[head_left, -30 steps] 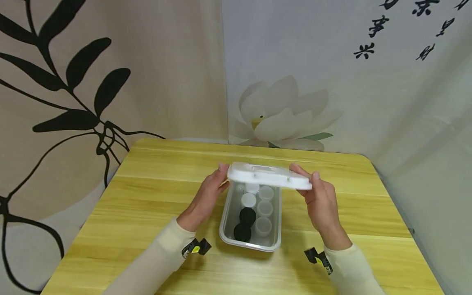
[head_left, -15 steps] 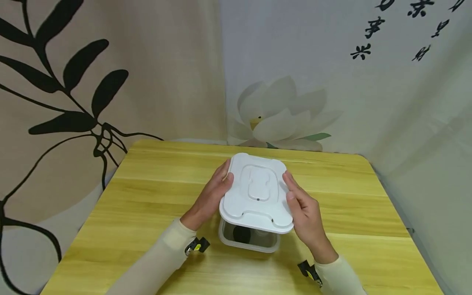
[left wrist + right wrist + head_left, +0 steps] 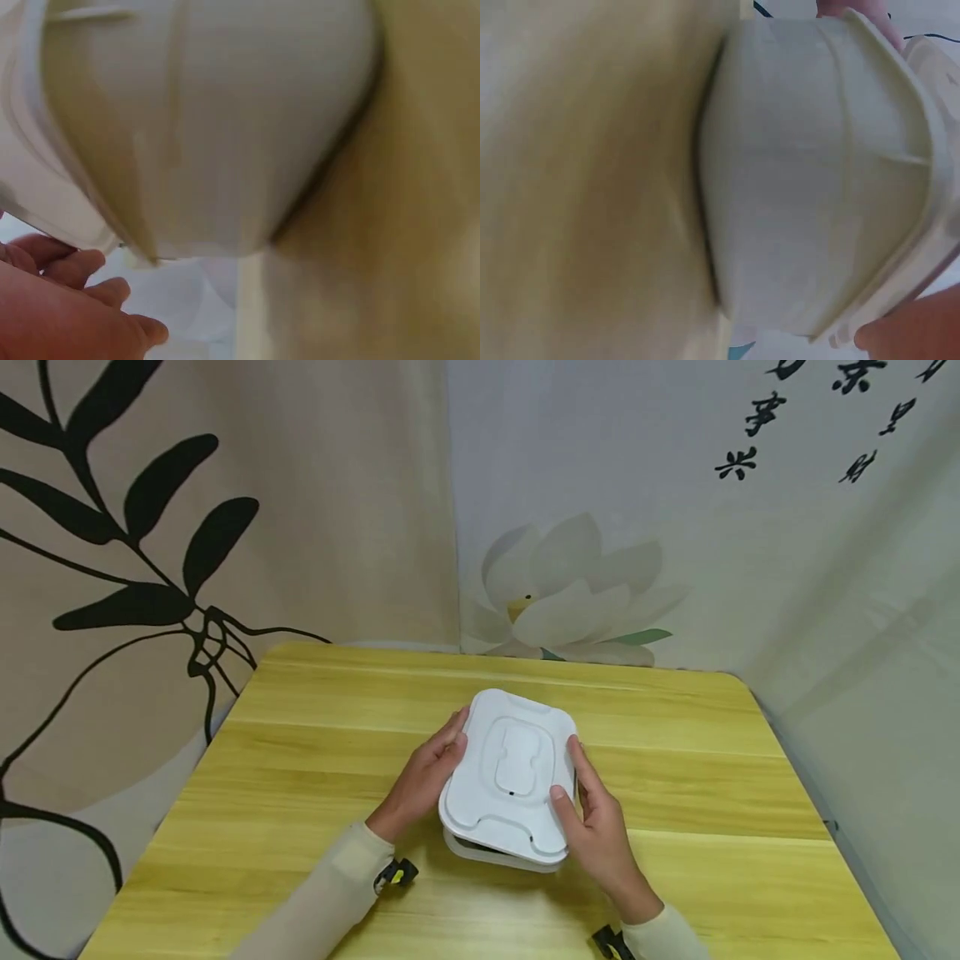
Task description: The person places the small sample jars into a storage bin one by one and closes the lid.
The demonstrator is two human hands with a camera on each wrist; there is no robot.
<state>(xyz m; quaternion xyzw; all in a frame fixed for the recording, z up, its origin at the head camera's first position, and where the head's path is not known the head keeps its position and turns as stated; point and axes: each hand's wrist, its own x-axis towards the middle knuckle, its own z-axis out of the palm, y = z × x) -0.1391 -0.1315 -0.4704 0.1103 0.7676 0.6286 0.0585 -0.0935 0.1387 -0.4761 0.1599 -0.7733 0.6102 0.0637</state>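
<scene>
A white plastic lid (image 3: 525, 752) lies slightly askew over a pale rectangular food container (image 3: 491, 855), with a dark gap showing at the near edge. My left hand (image 3: 423, 781) grips the lid's left edge, thumb by the rim. On the other side, my right hand (image 3: 602, 837) holds the right edge with its thumb on top. Both wrist views show the container's side wall (image 3: 217, 135) standing on the table, blurred. In the right wrist view the lid (image 3: 922, 259) sits at the container's rim. What lies inside is hidden.
The yellow wood-grain table (image 3: 322, 727) extends all around the container. Behind it hangs a pale curtain (image 3: 360, 527) printed with dark leaves, a lotus and characters.
Both hands have brought the lid down and toward me, from tilted over the far end to covering nearly all of the container. The black and white round pieces inside have gone out of sight.
</scene>
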